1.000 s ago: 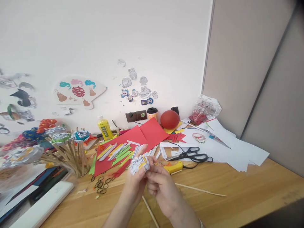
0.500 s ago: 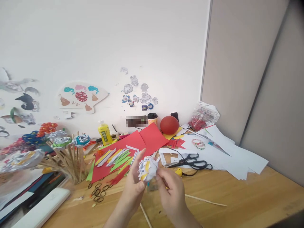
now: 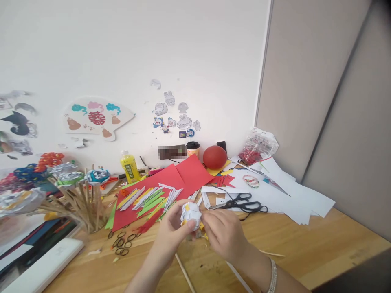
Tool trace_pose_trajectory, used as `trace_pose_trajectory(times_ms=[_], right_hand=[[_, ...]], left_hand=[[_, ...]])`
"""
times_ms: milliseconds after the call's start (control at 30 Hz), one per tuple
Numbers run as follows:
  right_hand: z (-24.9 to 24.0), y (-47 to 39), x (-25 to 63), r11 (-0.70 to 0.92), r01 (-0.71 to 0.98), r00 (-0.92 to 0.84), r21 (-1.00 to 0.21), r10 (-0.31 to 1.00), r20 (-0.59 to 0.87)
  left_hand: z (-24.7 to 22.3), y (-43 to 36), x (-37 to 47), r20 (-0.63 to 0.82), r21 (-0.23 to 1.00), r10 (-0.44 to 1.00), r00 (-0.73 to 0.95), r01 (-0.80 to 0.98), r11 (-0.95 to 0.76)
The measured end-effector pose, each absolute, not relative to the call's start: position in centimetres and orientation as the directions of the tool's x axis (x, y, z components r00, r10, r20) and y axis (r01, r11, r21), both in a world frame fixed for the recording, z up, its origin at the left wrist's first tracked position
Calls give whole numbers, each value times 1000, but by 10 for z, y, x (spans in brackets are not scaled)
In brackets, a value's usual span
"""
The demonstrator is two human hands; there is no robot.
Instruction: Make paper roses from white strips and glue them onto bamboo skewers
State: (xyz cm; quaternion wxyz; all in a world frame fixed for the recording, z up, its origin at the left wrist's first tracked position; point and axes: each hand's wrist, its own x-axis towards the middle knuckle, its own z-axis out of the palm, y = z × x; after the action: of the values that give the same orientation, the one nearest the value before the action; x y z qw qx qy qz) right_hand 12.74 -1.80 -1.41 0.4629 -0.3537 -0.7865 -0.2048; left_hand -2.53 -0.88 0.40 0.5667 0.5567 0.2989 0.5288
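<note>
A crumpled white and yellow paper flower (image 3: 192,215) is in my left hand (image 3: 171,228), whose thumb presses its front while the fingers curl behind it. My right hand (image 3: 224,234) is closed in a pinch at the flower's right edge; its fingertips partly hide what they grip there. A little yellow shows below those fingertips, too small to name. Beneath the hands a thin wooden stick (image 3: 185,272) lies on the table. A white strip (image 3: 240,277) shows below my right forearm; its upper end is hidden.
Red paper (image 3: 128,217) bears several folded strips (image 3: 151,201). Black-handled scissors (image 3: 244,202) lie beside white sheets (image 3: 308,195). Finished paper flowers on sticks (image 3: 97,176) stand at left, near black rings (image 3: 122,244) and a white box (image 3: 58,264). A yellow bottle (image 3: 130,167) and red balloon (image 3: 215,157) are behind.
My left thumb has moved onto the flower's front. My right hand has turned over and pinches at its side, forearm further right. The white strip has come into view. The camera view has shifted slightly.
</note>
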Motion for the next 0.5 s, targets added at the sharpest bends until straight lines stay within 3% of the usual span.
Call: trace_pose_trajectory(times_ms=[67, 167, 300, 367, 500], right_hand=[[-12, -23, 125, 687, 710, -268, -156, 468, 842], [-9, -29, 122, 668, 574, -169, -474, 663, 730], [-4, -33, 119, 442, 280, -56, -853, 894, 445], [0, -34, 120, 301, 128, -43, -945, 953, 298], [7, -37, 122, 69, -72, -122, -995, 989, 77]], left_hand=[[3, -9, -27, 285, 945, 911, 297, -244, -217], [3, -7, -31, 349, 931, 880, 322, -228, -285], [3, -6, -36, 493, 870, 799, 344, -175, -461], [4, -6, -39, 555, 823, 730, 398, -135, -551], [7, -6, -45, 620, 726, 595, 511, -87, -682]])
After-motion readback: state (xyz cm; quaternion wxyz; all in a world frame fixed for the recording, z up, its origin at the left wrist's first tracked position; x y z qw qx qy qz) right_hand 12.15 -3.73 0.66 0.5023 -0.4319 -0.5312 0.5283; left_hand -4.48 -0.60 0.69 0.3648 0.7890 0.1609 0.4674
